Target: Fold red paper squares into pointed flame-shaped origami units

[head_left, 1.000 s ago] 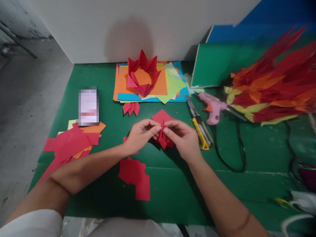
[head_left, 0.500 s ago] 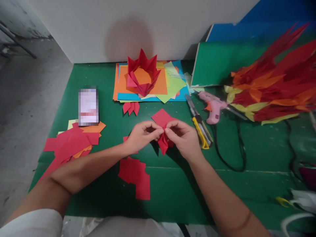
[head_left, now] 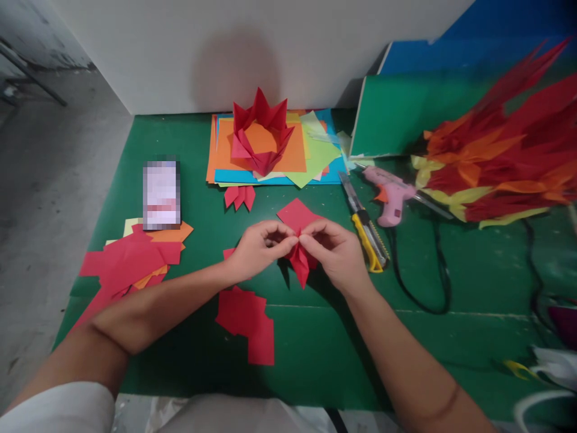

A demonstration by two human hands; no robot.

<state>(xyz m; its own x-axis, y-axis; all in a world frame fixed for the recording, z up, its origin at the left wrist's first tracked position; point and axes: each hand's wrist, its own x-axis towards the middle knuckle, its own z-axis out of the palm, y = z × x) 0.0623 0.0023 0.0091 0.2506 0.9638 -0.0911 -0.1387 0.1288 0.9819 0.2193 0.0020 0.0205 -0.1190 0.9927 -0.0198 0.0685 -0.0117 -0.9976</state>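
Note:
Between my fingertips is a folded red paper piece [head_left: 302, 264], pinched from both sides, its pointed end hanging toward me. My left hand [head_left: 265, 248] is closed on its left edge. Closed on the right edge is my right hand [head_left: 336, 252]. Just beyond and partly under the hands lies a flat red paper square [head_left: 295, 213]. Nearer me are several red paper squares [head_left: 246, 322] in a loose overlap. A small folded red paper piece [head_left: 240, 198] rests farther off, below a red folded paper ring [head_left: 261, 159] with upright points.
The ring sits on stacked coloured paper [head_left: 279, 178]. A yellow utility knife [head_left: 367, 240] with blade out and a pink glue gun [head_left: 392, 198] with a looping cord lie right. Red-orange paper petals [head_left: 509, 162] fill the far right. A phone [head_left: 161, 195] and red paper [head_left: 130, 258] lie left.
The pointed end of the folded red piece has shifted slightly toward me and right, and looks narrower. Both hands keep their pinch in nearly the same place.

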